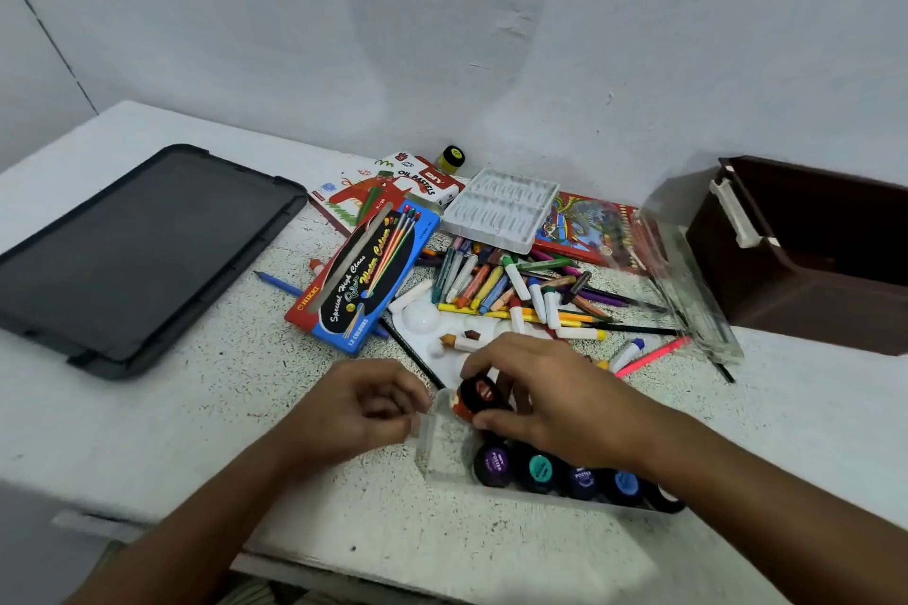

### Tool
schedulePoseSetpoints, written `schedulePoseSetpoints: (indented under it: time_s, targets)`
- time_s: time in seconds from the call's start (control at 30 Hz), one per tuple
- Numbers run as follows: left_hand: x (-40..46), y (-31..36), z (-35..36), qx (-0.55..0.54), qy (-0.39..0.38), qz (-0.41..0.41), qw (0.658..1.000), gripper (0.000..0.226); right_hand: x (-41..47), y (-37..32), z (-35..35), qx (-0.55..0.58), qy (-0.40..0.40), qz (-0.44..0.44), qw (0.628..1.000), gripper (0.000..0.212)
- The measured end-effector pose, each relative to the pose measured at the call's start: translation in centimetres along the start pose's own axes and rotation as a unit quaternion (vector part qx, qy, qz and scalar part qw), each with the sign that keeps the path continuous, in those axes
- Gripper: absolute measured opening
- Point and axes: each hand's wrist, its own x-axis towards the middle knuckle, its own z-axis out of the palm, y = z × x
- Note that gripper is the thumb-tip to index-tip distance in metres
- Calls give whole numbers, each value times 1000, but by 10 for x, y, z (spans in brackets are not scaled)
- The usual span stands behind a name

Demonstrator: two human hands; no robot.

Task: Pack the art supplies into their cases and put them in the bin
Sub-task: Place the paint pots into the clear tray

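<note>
My right hand grips a red-labelled paint pot just above the empty left end of the clear paint tray, while my left hand pinches that end's rim, the tray's long axis running rightward past four seated pots.

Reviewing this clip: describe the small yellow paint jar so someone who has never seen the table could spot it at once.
Start at the table's far edge, where it meets the wall. Behind the oil pastels box, left of the white ridged tray, stands the yellow paint jar. It stands alone, unlike the dark jars lined up in the clear case near the hands.
</note>
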Motion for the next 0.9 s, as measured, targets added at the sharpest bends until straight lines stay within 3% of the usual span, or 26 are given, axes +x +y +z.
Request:
schedulePoseSetpoints:
  time_s: [0.4,0.77,0.9]
  targets:
    - [-1,-3,-1,-52,19,-14,998,21,7,-25,32,-129,-27,-3,991,31]
    - [0,-7,-3,-57,-1,2,998,16,19,-18,18,-37,-63,26,997,46]
    - [3,-4,-6,-53,-16,-12,998,13,58,2,-24,24,16,65,997,29]
